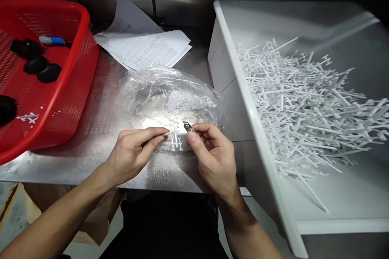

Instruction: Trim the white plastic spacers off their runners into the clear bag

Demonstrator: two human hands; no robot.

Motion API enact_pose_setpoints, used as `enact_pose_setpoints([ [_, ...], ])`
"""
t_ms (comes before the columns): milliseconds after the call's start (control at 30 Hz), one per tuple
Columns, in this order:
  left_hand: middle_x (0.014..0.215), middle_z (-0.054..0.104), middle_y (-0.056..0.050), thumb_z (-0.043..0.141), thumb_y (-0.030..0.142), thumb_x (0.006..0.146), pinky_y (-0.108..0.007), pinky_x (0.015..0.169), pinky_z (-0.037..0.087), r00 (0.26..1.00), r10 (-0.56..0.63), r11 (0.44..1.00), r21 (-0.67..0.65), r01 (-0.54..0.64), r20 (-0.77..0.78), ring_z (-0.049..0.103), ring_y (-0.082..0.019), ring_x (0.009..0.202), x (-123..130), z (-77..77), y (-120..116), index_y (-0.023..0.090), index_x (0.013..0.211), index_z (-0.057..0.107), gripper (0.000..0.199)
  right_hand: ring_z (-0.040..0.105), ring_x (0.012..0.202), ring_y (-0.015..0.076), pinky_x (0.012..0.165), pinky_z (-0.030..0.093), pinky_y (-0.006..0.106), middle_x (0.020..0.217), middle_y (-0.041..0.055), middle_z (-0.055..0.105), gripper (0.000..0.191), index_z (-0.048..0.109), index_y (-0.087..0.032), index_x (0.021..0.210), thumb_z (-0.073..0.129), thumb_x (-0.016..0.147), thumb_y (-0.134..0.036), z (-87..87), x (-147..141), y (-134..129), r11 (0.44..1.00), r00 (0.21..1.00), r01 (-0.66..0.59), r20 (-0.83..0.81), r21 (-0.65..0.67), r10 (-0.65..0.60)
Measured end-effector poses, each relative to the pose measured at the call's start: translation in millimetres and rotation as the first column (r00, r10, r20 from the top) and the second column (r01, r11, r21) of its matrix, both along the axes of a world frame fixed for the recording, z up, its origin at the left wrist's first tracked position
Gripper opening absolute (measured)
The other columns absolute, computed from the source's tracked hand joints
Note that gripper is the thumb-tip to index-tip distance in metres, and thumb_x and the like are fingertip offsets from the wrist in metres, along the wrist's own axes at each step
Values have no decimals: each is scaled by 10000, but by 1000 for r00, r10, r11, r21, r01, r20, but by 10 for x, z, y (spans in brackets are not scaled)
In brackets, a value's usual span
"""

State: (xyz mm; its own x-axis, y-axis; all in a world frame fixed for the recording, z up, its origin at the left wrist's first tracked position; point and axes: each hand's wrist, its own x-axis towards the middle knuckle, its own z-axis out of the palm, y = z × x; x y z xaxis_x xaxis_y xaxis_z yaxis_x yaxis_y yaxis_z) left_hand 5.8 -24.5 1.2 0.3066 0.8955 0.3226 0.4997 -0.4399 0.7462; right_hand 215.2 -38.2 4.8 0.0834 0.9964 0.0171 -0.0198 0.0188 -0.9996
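Note:
My left hand (136,149) pinches one end of a white branched plastic sprue (175,137) between thumb and fingertips. Small cross-pieces stick out from the sprue above and below its stem. In my right hand (212,151) is a small dark metal clipper (188,126), gripped between thumb and curled fingers, its tip close to the right side of the sprue. Just beyond both hands, a clear plastic bag (139,89) lies spread on the metal table, with a heap of tiny white pieces (180,102) in it.
At right stands a large light-grey bin (240,73) with a big pile of white plastic sprues (298,101). A red perforated basket (82,101) at left holds black lumps and a blue-banded marker (53,41). Printed papers (146,48) lie at the back of the metal table (103,166).

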Motion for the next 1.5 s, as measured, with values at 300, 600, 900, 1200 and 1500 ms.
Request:
enact_pose_setpoints([
  [300,988,861,2,757,131,998,-103,792,628,999,-42,994,103,41,8,822,-90,834,-19,-51,15,179,1114,777,127,671,726,124,675,549,234,825,-13,748,91,771,-231,983,819,953,-302,-18,20,-20,999,998,-19,-52,-45,17],
  [600,963,846,-6,725,97,1012,-124,820,638,988,-152,984,94,149,17,802,-80,825,-12,-19,41,166,1138,765,149,596,641,102,598,500,216,742,-36,687,92,764,-223,961,826,940,-288,-22,2,17,997,999,-9,-37,-73,6],
  [900,947,839,-16,721,83,1008,-152,751,644,988,-156,983,98,153,19,802,-99,802,-14,-29,36,167,1156,759,175,620,668,110,620,514,223,765,-28,705,109,763,-226,971,822,964,-318,-16,29,-4,995,999,-21,-38,-101,17],
  [1200,955,842,-16,711,91,1015,-161,766,649,985,-171,981,98,170,-3,810,-108,810,-26,-23,44,171,1179,746,186,560,624,102,580,465,228,723,-36,653,122,760,-226,950,817,970,-332,3,26,-14,990,997,-34,-68,-136,25],
  [1500,1007,853,-21,683,63,1004,-199,761,663,983,-182,979,90,184,-27,821,-131,823,-32,-17,37,199,1184,761,239,598,659,123,614,490,257,756,-21,697,116,766,-223,947,822,963,-323,12,31,-8,992,999,-28,-46,-125,22],
])
